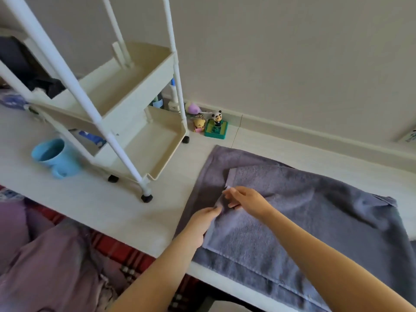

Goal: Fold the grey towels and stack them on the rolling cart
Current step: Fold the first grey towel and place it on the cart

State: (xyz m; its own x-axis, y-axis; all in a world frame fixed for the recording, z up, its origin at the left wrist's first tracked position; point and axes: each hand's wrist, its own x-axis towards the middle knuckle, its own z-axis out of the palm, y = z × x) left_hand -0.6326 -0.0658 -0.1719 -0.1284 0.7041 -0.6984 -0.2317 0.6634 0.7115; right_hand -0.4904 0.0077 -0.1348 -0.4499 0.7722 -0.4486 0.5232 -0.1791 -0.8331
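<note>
Grey towel [304,212]: on white table [94,203], right of rolling cart [135,122], one layer folded over. Left hand [202,224] pinches the folded edge; right hand [245,199] pinches its small label, fingers curled. Blue mug [54,156] beside cart

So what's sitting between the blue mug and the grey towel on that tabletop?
In the head view, the white rolling cart stands between the blue mug and the grey towel; its black wheels rest on the pale tabletop, which is otherwise bare there.
</note>
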